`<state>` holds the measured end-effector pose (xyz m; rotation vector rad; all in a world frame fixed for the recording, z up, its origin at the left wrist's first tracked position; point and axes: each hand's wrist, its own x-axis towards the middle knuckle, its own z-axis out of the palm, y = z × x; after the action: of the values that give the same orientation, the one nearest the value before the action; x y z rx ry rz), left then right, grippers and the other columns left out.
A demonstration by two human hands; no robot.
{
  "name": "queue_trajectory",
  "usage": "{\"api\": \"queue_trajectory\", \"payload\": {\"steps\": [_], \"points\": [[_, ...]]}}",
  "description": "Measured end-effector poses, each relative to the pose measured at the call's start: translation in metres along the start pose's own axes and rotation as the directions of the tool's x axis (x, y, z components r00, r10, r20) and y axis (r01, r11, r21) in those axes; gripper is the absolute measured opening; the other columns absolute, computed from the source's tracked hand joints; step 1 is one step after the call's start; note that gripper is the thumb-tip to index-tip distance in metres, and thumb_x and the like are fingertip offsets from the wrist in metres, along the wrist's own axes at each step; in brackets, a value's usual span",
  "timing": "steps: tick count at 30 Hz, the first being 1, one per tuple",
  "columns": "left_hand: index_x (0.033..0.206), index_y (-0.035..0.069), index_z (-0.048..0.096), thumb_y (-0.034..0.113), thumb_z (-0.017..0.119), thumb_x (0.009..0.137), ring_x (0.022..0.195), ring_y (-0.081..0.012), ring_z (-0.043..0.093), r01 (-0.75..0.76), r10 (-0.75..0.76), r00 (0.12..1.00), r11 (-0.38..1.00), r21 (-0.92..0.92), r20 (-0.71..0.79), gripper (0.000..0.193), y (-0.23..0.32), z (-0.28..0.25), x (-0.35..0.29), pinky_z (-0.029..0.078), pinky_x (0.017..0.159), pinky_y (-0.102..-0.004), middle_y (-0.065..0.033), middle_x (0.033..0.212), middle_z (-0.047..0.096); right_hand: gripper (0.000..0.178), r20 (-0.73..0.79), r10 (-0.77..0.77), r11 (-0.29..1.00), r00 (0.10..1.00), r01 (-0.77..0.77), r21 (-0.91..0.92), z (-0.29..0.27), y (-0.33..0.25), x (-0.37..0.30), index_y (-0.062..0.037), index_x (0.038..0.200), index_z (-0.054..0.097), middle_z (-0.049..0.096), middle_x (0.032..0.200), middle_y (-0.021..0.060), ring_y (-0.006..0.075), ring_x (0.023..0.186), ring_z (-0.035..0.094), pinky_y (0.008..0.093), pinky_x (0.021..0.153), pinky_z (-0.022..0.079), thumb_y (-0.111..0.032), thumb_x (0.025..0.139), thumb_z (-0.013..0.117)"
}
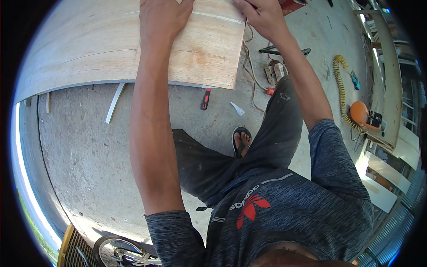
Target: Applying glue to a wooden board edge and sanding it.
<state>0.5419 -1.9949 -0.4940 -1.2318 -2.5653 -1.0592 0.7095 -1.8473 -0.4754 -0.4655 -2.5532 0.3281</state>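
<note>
A wide plywood sheet point(204, 53) spans the upper left, with a pale line running across it near the top. My left hand point(164, 15) lies over the sheet; its fingers run past the upper edge of the picture, so their pose is hidden. At the sheet's right edge, my right hand point(262, 15) has its thumb and finger bent in toward the wood. Whatever they grip is cut off or too small to make out. Below the sheet's near edge, a tool with a red and black handle point(205, 99) lies on the floor, beside a small white nozzle-shaped piece point(237, 109).
A cable point(249, 66) with a red plug point(270, 91) runs by a power outlet block point(276, 71). To the right lie a coiled yellow hose point(341, 89) and an orange round tank point(359, 113). A pale strip point(115, 103) pokes from under the sheet. A bicycle wheel point(118, 251) stands lower left.
</note>
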Motion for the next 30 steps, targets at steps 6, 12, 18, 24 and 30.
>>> {"api": "queue_trajectory", "payload": {"steps": [6, 12, 18, 24, 30], "points": [[0.134, -0.006, 0.059, 0.031, 0.065, 0.097, 0.143, -0.0393, 0.044, 0.010, -0.009, 1.000, 1.000, 0.025, -0.006, 0.053, 0.005, -0.001, 0.000, 0.029, 0.123, -0.0490, -0.0258, 0.148, 0.053, 0.030, -0.035, -0.176, 0.981, 0.984, 0.178, 0.079, 0.006, 0.017, 0.006, -0.0053, 0.118, 0.074, 0.070, 0.114, 0.0153, 0.0305, 0.097, 0.058, 0.0435, 0.090, 0.047, -0.025, 0.099, 0.062], [0.136, -0.006, 0.057, 0.030, 0.064, 0.097, 0.144, -0.0388, 0.043, -0.009, 0.010, 1.000, 0.999, 0.045, -0.007, 0.054, -0.002, 0.000, 0.003, 0.028, 0.123, -0.0501, -0.0255, 0.149, 0.052, 0.031, -0.081, -0.237, 0.959, 0.968, 0.246, 0.143, 0.012, -0.008, -0.058, -0.0147, 0.125, 0.074, 0.059, 0.110, 0.0139, 0.0276, 0.103, 0.058, 0.0384, 0.088, 0.049, -0.022, 0.095, 0.072], [0.138, -0.006, 0.055, 0.030, 0.063, 0.097, 0.145, -0.0387, 0.041, 0.005, -0.008, 0.999, 0.999, 0.048, 0.050, 0.055, 0.003, 0.003, 0.001, 0.027, 0.124, -0.0497, -0.0256, 0.151, 0.050, 0.031, -0.182, -0.214, 0.973, 0.960, 0.227, 0.051, 0.022, 0.045, -0.011, -0.0157, 0.120, 0.076, 0.059, 0.106, 0.0138, 0.0264, 0.100, 0.059, 0.0374, 0.086, 0.051, -0.024, 0.091, 0.075], [0.138, -0.006, 0.056, 0.031, 0.063, 0.098, 0.145, -0.0385, 0.041, 0.014, -0.017, 0.998, 0.999, 0.052, 0.063, 0.055, 0.005, -0.004, 0.001, 0.027, 0.124, -0.0495, -0.0258, 0.151, 0.050, 0.027, -0.140, -0.223, 0.969, 0.965, 0.235, 0.079, 0.016, 0.044, -0.014, -0.0157, 0.118, 0.075, 0.059, 0.110, 0.0162, 0.0323, 0.104, 0.058, 0.0401, 0.088, 0.050, -0.021, 0.092, 0.073], [0.137, -0.006, 0.057, 0.032, 0.063, 0.098, 0.146, -0.0386, 0.041, 0.022, -0.024, 0.998, 0.999, 0.031, 0.059, 0.055, 0.003, -0.005, 0.001, 0.027, 0.124, -0.0498, -0.0261, 0.150, 0.050, 0.025, -0.071, -0.195, 0.978, 0.978, 0.199, 0.057, 0.012, 0.017, -0.052, -0.0146, 0.116, 0.076, 0.060, 0.113, 0.0141, 0.0319, 0.105, 0.058, 0.0405, 0.086, 0.050, -0.020, 0.093, 0.071]]}}
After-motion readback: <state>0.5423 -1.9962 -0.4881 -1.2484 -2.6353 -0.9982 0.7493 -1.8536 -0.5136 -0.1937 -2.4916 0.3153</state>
